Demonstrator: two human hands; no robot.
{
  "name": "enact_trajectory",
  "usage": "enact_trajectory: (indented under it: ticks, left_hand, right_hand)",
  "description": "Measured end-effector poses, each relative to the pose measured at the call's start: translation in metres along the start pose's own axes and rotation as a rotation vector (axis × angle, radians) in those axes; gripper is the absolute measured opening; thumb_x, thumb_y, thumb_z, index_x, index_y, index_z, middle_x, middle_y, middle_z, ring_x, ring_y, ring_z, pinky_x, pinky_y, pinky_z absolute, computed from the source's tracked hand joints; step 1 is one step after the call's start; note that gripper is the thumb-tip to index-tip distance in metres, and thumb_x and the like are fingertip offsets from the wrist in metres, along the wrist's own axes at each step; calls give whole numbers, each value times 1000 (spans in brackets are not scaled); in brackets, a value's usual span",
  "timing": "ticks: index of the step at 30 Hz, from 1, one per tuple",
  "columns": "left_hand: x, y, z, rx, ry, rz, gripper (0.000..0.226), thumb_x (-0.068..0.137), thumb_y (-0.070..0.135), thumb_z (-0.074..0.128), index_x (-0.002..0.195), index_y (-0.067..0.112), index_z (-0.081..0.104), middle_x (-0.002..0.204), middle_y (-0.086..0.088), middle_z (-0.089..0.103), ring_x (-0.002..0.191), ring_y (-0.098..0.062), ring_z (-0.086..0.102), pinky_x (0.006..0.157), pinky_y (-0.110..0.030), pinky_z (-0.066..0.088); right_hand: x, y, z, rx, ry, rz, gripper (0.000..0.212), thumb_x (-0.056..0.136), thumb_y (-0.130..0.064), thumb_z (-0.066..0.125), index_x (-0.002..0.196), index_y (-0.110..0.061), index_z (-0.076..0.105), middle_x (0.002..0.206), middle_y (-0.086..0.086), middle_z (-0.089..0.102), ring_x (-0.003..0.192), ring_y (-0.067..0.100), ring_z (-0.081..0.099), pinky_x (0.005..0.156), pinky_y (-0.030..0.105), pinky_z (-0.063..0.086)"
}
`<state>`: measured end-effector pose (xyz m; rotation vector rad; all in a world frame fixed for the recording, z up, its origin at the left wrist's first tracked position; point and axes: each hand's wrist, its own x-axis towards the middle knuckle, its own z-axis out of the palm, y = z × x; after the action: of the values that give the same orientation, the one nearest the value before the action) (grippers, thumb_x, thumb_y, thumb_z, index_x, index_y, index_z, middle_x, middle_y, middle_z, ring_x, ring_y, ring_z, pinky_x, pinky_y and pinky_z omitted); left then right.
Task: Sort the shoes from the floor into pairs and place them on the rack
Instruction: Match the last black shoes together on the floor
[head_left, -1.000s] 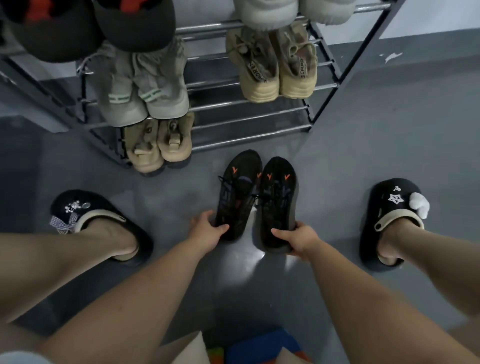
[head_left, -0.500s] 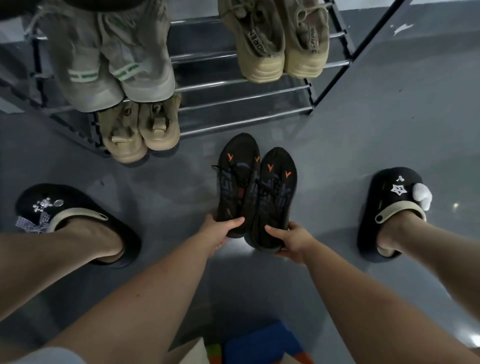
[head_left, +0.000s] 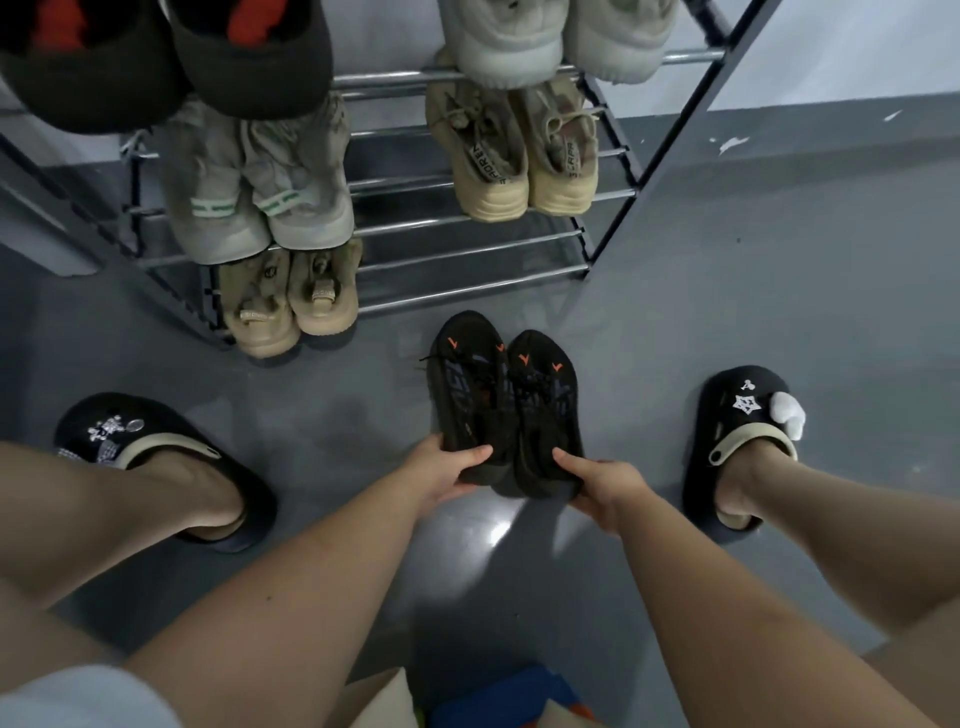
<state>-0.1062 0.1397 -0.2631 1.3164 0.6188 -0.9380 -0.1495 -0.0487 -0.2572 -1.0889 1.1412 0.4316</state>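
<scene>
On the shiny grey floor (head_left: 727, 312), in front of the metal shoe rack with silver bars (head_left: 467, 249), sit two black knit sneakers with small orange marks (head_left: 504, 405), side by side and touching. The left hand (head_left: 441, 467) holds the heel of the left sneaker, thumb on top. The right hand (head_left: 602, 483) holds the heel of the right one. They may be lifted a little, but that is hard to see. Tan and pale shoes fill the rack's shelves.
</scene>
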Motion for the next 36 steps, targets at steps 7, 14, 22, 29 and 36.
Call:
enact_trajectory:
  ticks: [7, 14, 22, 29, 36]
  left_hand:
    - [-16, 13, -6, -117, -45, 50, 32, 89, 3, 60, 119, 10, 52, 113, -10, 63, 94, -23, 62, 84, -36, 50]
    - [1, 36, 1, -120, -46, 78, 15, 89, 10, 62, 99, 21, 58, 98, -2, 67, 89, -19, 64, 82, -30, 50]
    - [45, 81, 3, -48, -18, 73, 17, 88, 16, 63, 101, 26, 59, 106, 3, 65, 97, -13, 60, 80, -24, 46]
    - [89, 120, -1, -142, -15, 64, 22, 89, 11, 61, 110, 17, 57, 102, -1, 66, 89, -14, 63, 77, -27, 52]
    - [134, 151, 15, -169, 55, 140, 42, 88, 13, 63, 129, 16, 51, 124, -3, 61, 101, -17, 63, 73, -26, 54]
  right_hand:
    - [-7, -15, 2, 74, -46, -67, 15, 82, -9, 71, 90, 0, 62, 91, 16, 69, 72, 23, 69, 51, 25, 58]
    - [7, -52, 4, 52, -116, -87, 43, 85, -12, 69, 122, 5, 55, 99, 14, 69, 83, 24, 67, 52, 28, 57]
    - [46, -98, 24, -29, -45, -107, 45, 86, -18, 69, 125, -1, 56, 88, 4, 66, 71, 13, 61, 46, 13, 51]
    - [88, -149, 46, -177, -11, -236, 47, 84, -18, 70, 126, 0, 57, 104, 9, 64, 70, 10, 61, 50, 11, 48]
    - [130, -193, 73, -399, 30, -387, 56, 79, -27, 76, 127, -3, 59, 116, 9, 67, 105, 23, 64, 98, 34, 49]
